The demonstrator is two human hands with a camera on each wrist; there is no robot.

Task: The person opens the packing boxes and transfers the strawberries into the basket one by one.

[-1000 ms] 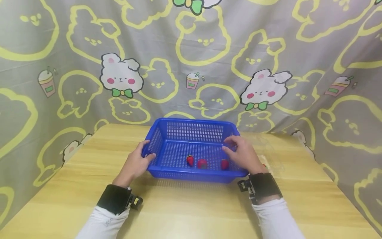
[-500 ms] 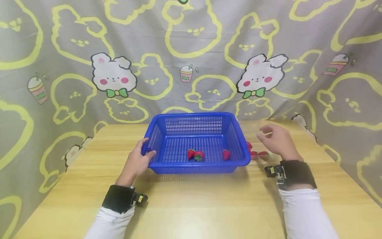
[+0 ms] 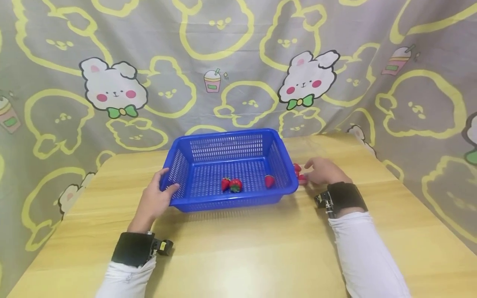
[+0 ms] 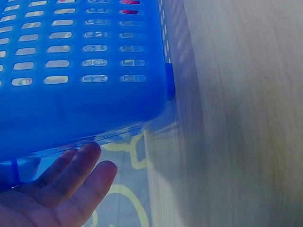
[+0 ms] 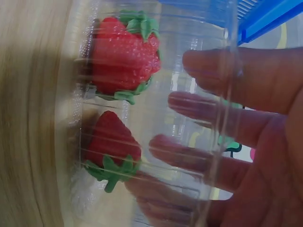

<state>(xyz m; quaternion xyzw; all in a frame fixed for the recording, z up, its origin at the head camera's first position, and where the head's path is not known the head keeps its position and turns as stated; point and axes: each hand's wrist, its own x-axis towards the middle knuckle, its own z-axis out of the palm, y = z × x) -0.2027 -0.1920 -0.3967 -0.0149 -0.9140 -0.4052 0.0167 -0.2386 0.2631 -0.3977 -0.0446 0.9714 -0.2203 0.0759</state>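
My left hand point(image 3: 152, 200) holds the left rim of a blue slotted plastic basket point(image 3: 231, 200), fingers along the outside wall and thumb over the rim. Three strawberries lie on the basket floor: one upright point(image 3: 225, 184), one with its green cap toward me point(image 3: 235, 184), one alone at the right point(image 3: 269, 181). Right of the basket, my right hand point(image 3: 326, 171) is at a clear plastic box point(image 5: 220, 118), seen up close in the right wrist view. Its fingers are spread and show through the plastic, near a large strawberry point(image 5: 125, 59) and a smaller one point(image 5: 112, 144).
The wooden table point(image 3: 238, 248) stretches in front of the basket and to both sides. A grey curtain point(image 3: 208, 107) printed with yellow outlines and white rabbits hangs behind and at the sides. A black camera strap point(image 3: 133, 249) is on each wrist.
My right hand has left the basket's right side, swung out to the right, then come down at the clear box. The left hand stays on the basket rim; the head view has shifted.
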